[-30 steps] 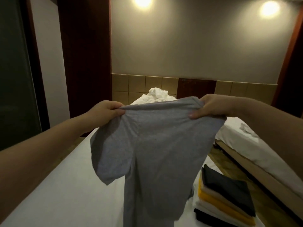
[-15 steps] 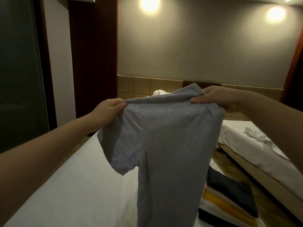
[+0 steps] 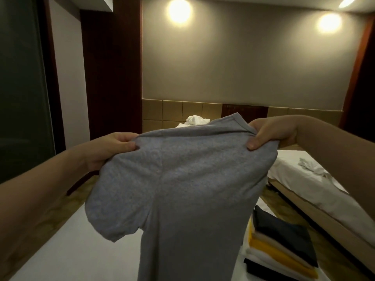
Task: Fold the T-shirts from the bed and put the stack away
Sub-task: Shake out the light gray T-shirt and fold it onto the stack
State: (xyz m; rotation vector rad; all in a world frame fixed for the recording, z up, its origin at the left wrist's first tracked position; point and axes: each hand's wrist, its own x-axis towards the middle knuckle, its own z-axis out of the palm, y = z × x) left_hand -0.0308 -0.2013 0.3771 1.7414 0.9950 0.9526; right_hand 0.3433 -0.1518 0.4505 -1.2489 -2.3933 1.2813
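Hands: 2, left hand (image 3: 113, 147) and right hand (image 3: 269, 132). Unfolded grey T-shirt (image 3: 192, 189): 1. Folded stack (image 3: 284, 246): 1, with 5 layers showing at the edge: 2 black, 1 tan, 1 yellow, 1 white. Beds: 2, near bed (image 3: 60, 250) and second bed (image 3: 304, 185). Crumpled white heap (image 3: 194, 120): 1. Crumpled pale cloth (image 3: 310, 167): 1. Round wall lights (image 3: 179, 10): 2. Ceiling light (image 3: 347, 2): 1.
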